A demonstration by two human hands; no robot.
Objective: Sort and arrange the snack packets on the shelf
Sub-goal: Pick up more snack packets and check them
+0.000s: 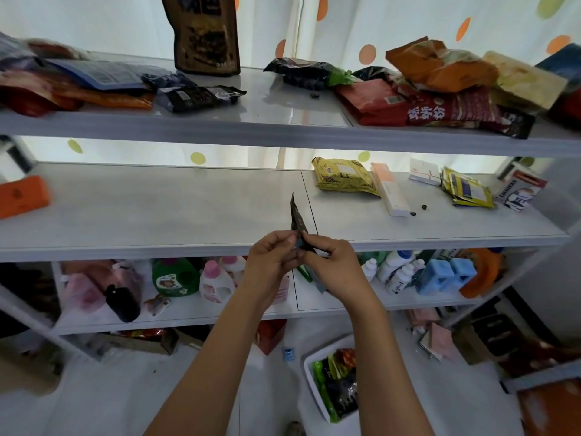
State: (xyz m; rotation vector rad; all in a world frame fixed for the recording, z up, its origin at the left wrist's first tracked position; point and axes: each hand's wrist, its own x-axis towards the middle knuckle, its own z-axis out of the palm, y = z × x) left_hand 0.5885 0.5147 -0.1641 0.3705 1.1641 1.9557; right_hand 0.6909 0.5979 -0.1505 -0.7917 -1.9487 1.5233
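My left hand (273,256) and my right hand (333,262) meet in front of the middle shelf (157,212) and together pinch a thin dark snack packet (297,220), held upright and seen edge-on. Its lower part is hidden between my fingers. On the top shelf (276,114) lie a pile of blue, red and dark packets (94,86) at the left, a tall brown pouch (204,33) standing at the back, a black packet (301,73) and a heap of red and orange packets (440,89) at the right.
The middle shelf carries an orange box (22,195) at the far left, a yellow packet (344,176), a slim white box (391,190) and more packets at the right. Bottles (176,276) fill the lower shelf. A white bin (333,379) with packets stands on the floor.
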